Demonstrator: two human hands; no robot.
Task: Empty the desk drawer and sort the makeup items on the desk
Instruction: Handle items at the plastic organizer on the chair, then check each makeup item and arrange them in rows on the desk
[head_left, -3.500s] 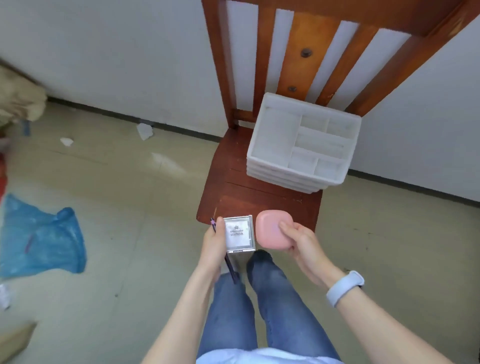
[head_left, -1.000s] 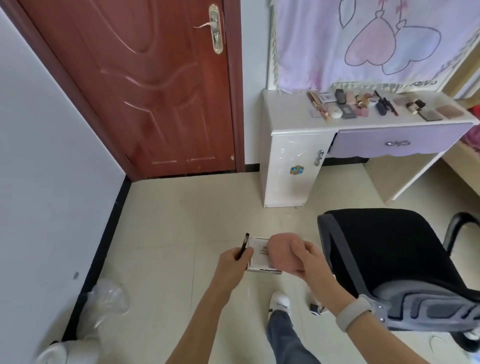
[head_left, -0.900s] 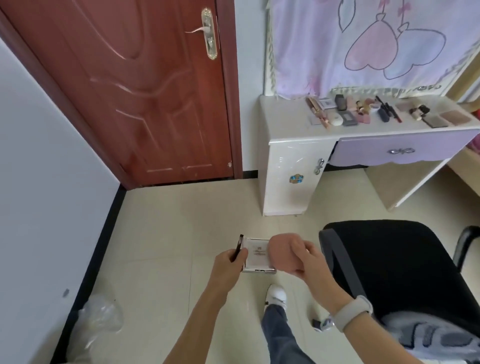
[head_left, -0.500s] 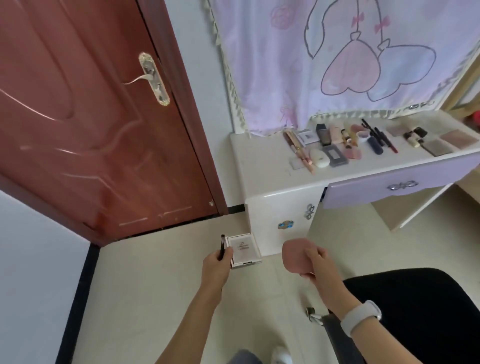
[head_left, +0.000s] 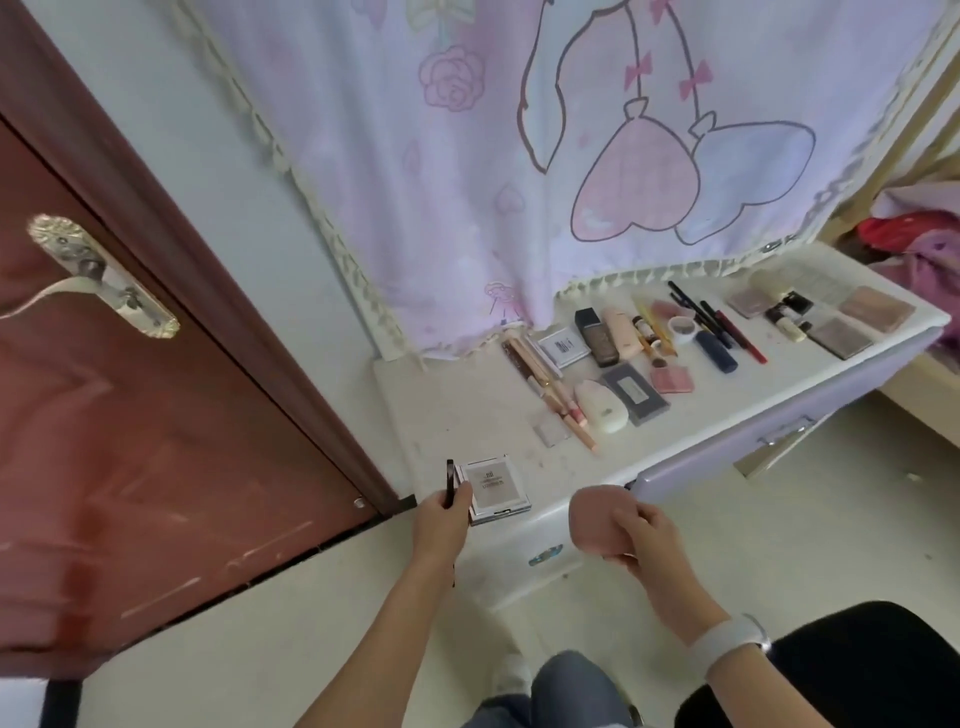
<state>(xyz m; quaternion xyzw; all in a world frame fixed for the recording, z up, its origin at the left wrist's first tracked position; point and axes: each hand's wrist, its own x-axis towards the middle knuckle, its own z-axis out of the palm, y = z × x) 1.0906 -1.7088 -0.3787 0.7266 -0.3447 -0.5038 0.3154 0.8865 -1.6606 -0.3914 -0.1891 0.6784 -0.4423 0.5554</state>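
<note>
The big dark red wooden door (head_left: 130, 441) filled the side at nine o'clock, with one shiny metal handle (head_left: 98, 275). A large pink and purple cloth with two drawn hearts (head_left: 519, 171) hung at twelve o'clock, right behind the white desk (head_left: 457, 415). The desk's one pale purple drawer (head_left: 769, 415) sat at three o'clock and looked pulled out a little.

Many small makeup things (head_left: 670, 348) lay in rows on the desk top, from the middle out toward two o'clock. They were laid flat and side by side, likely so each one could be seen and sorted. There were too many small ones to count for sure, but I counted one white oval case (head_left: 600, 410) and one dark flat box (head_left: 639, 392) next to it.

The left hand (head_left: 441, 525) was curled around two things: one square silver compact with a beige lid (head_left: 493, 488) and one thin black pencil (head_left: 450, 480). They hovered at the near corner of the desk, at about six o'clock, probably ready to be put down. The right hand (head_left: 644, 540) gripped one round pink case (head_left: 597, 522) just beside it, close to the desk edge, likely the next thing to join the rows
</note>
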